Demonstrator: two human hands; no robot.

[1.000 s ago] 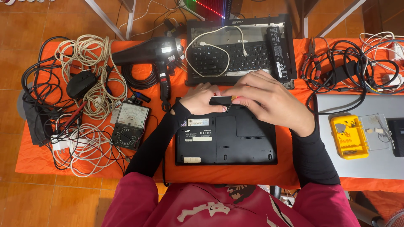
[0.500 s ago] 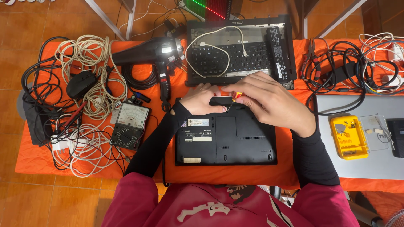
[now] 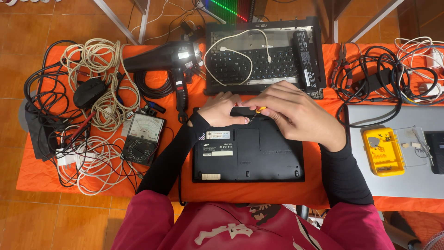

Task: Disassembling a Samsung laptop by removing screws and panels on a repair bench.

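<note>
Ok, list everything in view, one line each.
laptop: one, black, upside down, centre of the table
table: one, orange cover
screwdriver: one, yellow handle, at the laptop's far edge
open laptop: one, black, behind, white cable on its keys
hair dryer: one, black, left of the open laptop
meter: one, black, left of the laptop
cables: many, white and black, both ends
bit case: one, yellow, on a grey laptop at right
left hand: on the laptop
right hand: holds the screwdriver

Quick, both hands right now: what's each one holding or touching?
Left hand: fingers curled, resting on the far edge of the upside-down black laptop; it grips nothing visible.
Right hand: closed on a small yellow-handled screwdriver, tip at the laptop.
</note>
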